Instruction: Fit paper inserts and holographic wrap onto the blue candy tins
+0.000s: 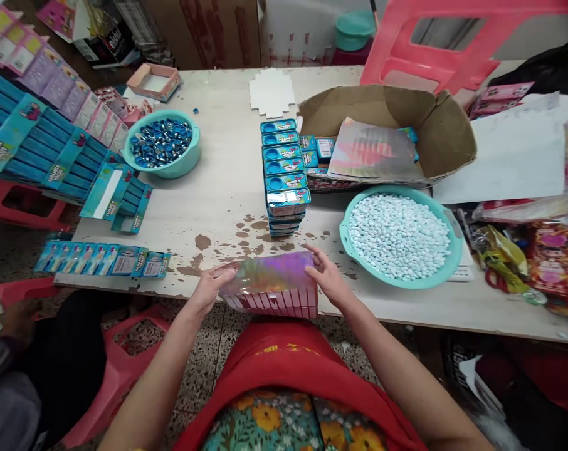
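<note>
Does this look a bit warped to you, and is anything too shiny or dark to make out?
Head view: yes, the pink chair looks stretched, probably by a wide lens; pale glare streaks the shiny sheet by the carton; colored sheen covers the pack between the hands; lower right, under the table, is murky.

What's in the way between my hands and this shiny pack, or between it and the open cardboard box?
Nothing visible: left hand and right hand both touch the shiny pack. Toward the cardboard box, a blue stack stands on the left and a green bowl on the right, with a gap between.
</note>
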Motion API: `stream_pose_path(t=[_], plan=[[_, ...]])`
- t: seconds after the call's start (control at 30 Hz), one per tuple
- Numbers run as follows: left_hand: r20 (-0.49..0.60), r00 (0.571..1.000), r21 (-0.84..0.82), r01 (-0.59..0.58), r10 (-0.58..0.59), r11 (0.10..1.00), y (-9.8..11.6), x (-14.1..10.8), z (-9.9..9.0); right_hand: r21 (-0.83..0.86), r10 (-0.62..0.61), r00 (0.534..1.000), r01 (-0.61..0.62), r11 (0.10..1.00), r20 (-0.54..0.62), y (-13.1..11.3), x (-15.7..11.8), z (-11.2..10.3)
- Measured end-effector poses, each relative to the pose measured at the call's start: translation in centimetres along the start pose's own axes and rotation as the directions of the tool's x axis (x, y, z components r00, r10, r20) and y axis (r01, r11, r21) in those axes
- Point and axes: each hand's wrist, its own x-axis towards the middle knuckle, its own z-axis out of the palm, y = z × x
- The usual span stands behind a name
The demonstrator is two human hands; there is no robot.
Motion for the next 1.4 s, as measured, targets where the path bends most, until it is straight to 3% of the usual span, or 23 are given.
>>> stream_pose_path(t=[0.1,0.2,0.27,0.3,0.37,0.43,0.47,0.53,0.6,0.7,0.9,0.97,1.03,1.17,1.3,1.4], plan=[[0.002,0.999,0.022,0.051,-0.051,0.998,-0.9,-0.6,0.2,0.105,0.08,0.988,-0.066,0.992,-0.132,0.2,1.4,2.2],[-0.107,0.994,0.174,0.031,-0.012,0.984,-1.7,-0.8,-1.3,0.205,0.162,0.968,-0.122,0.971,-0.19,2.2,1.1,3.7],[-0.214,0.955,0.434,-0.096,0.206,0.896,-1.6,-1.1,-1.7,0.23,0.181,0.967,-0.138,0.963,-0.178,2.8,0.6,4.3],[-0.211,0.903,0.584,-0.191,0.374,0.789,-1.4,-1.3,-1.4,0.216,0.17,0.97,-0.131,0.968,-0.172,2.7,0.3,4.5],[-0.003,0.764,0.795,-0.389,0.645,0.465,-0.6,-1.7,0.6,0.184,0.134,0.98,-0.106,0.977,-0.15,1.9,-0.1,4.9],[0.334,0.668,0.798,-0.575,0.665,0.177,0.1,-2.0,3.6,0.198,0.11,0.988,-0.087,0.976,-0.106,0.8,-0.4,5.1],[0.469,0.647,0.752,-0.649,0.601,0.112,0.3,-2.0,5.2,0.217,0.099,0.991,-0.078,0.973,-0.09,0.4,-0.4,5.1],[0.595,0.647,0.675,-0.725,0.477,0.142,0.5,-1.6,7.9,0.239,0.072,0.991,-0.043,0.97,-0.112,-0.1,-0.5,4.9],[0.601,0.685,0.631,-0.723,0.412,0.282,0.4,-1.0,9.4,0.225,0.045,0.983,-0.003,0.974,-0.18,-0.1,-0.5,4.4],[0.578,0.728,0.592,-0.685,0.369,0.424,0.6,0.0,9.9,0.202,0.034,0.977,0.01,0.979,-0.212,0.2,-0.7,3.5],[0.554,0.801,0.665,-0.591,0.228,0.457,2.3,0.6,10.0,0.179,0.015,0.981,0.02,0.984,-0.194,0.5,-1.0,2.7],[0.57,0.798,0.668,-0.59,0.198,0.454,2.7,0.7,10.0,0.104,-0.034,0.985,0.052,0.993,-0.167,0.4,-0.9,2.5],[0.601,0.777,0.658,-0.614,0.188,0.435,2.7,1.0,9.9,-0.076,-0.128,0.985,0.12,0.99,-0.113,0.2,-0.8,2.2],[0.658,0.714,0.627,-0.695,0.238,0.353,2.4,1.7,9.5,-0.502,-0.289,0.957,0.267,0.822,0.037,-1.0,-0.2,1.3],[0.723,0.639,0.608,-0.769,0.263,0.196,1.9,2.4,9.1,-0.685,-0.28,0.959,0.238,0.689,0.051,-1.8,0.4,0.3],[0.735,0.649,0.631,-0.761,0.198,0.149,1.3,3.0,8.9,-0.719,-0.265,0.964,0.202,0.665,0.026,-1.4,0.5,-0.5]])
